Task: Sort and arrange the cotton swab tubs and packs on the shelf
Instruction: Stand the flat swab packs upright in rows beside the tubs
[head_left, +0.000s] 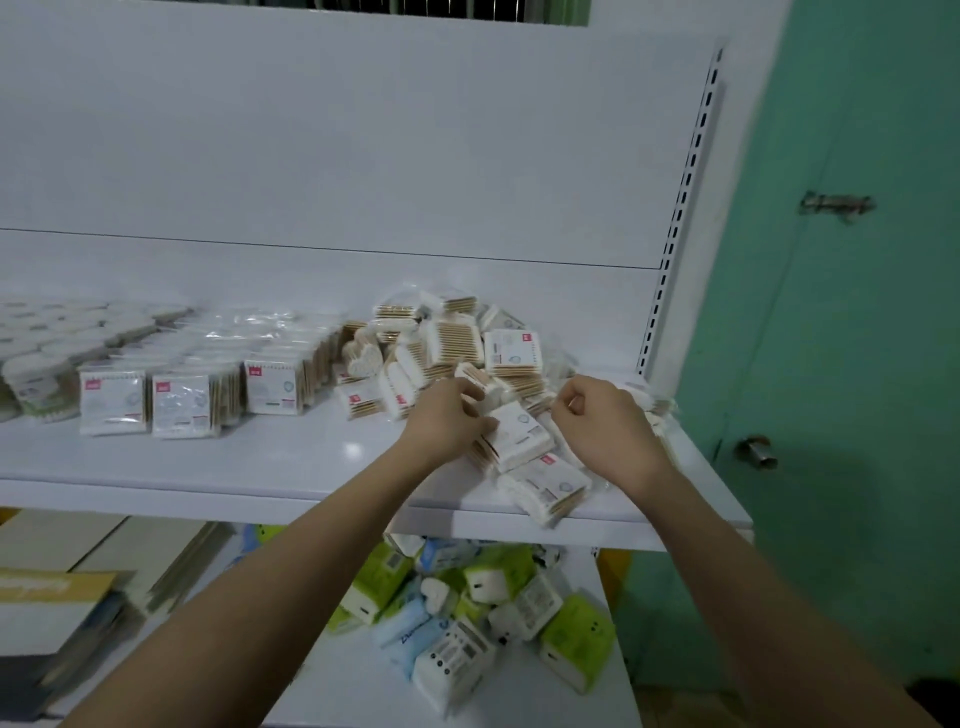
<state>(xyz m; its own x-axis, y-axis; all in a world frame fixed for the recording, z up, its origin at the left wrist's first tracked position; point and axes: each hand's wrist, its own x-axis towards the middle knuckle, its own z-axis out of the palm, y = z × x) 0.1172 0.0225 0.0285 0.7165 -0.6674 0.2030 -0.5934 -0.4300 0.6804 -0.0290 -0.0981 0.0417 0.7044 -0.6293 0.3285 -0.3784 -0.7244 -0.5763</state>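
A loose heap of cotton swab packs (457, 338) lies on the right part of the white shelf (260, 462). My left hand (449, 418) grips a small stack of packs (519, 434) at the heap's front edge. My right hand (605, 426) hovers just right of that stack with fingers curled; whether it pinches a pack's wrapper is unclear. Neat upright rows of packs (192, 395) stand left of the heap. Round swab tubs (47, 338) fill the far left. One pack (550, 488) lies near the shelf's front edge.
The lower shelf holds a pile of green, blue and white tissue packs (467, 608). Flat boxes (57, 613) lie at the lower left. A green door (841, 312) with a knob (758, 452) stands to the right. The slotted upright (680, 208) bounds the shelf.
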